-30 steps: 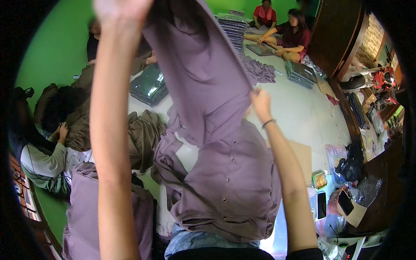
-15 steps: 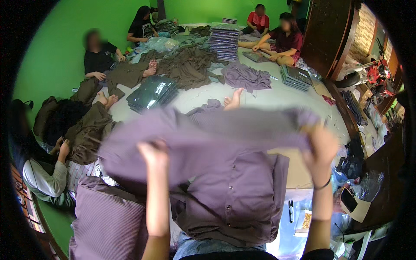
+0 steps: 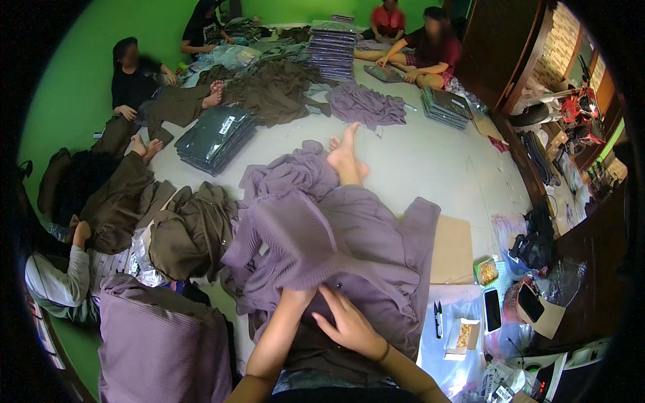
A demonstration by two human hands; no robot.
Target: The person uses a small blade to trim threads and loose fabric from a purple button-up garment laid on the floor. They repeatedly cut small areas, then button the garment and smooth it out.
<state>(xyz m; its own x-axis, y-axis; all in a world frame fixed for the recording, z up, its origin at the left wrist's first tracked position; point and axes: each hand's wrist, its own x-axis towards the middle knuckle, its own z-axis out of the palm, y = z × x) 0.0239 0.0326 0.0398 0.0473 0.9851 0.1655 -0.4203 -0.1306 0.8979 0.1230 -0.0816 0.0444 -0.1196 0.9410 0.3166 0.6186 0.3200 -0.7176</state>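
Mauve shirt point(image 3: 349, 235) spread over the lap, draped across the outstretched legs toward the bare foot point(image 3: 346, 158). Right hand point(image 3: 349, 326) flat and open on the near part of the cloth, fingers spread, pressing rather than gripping. Left hand point(image 3: 295, 295) tucked under a raised fold of the same shirt — fingers hidden there, so cannot tell whether closed on the fabric or only lifting it. Hands close together, nearly touching.

Judged as a folding step: best done by keeping the right palm down as an anchor while the lifted flap goes over, then smoothing outward from the middle so no crease gets trapped. Worth keeping the edges lined up before pressing, since ribbed cloth like this likely shifts and bunches easily. Also worth keeping the flap clear of the brown heap point(image 3: 191, 232) just to the left.

Folded mauve pile point(image 3: 161, 336) at lower left, near the left elbow. Cardboard sheet point(image 3: 450, 248) just right of the shirt; phone point(image 3: 492, 309) and small snips point(image 3: 438, 319) beyond, well clear of the work.
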